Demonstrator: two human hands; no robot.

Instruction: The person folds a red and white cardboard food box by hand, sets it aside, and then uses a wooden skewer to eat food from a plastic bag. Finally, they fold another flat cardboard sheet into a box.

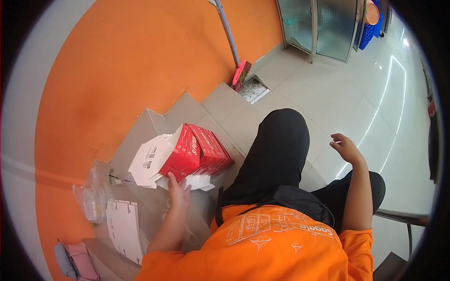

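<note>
My left hand (178,191) is at the near lower edge of a red cardboard box (180,159), its fingers on the box near a white flap. This box is folded up, with its white lid flap (146,161) spread open to the left. Against its right side leans a row of red cartons (212,149) with white lettering, packed close together on the step. White card or paper (200,181) sticks out below them. My right hand (346,148) hangs in the air beyond my right knee, fingers apart and slightly bent, holding nothing.
Tiled steps (185,110) run along the orange wall (126,56). A clear plastic bag (91,199) and flat white cardboard (124,227) lie at left. A pink broom (241,75) stands by a dustpan (255,90). Glass-panelled doors (333,28) are at the back.
</note>
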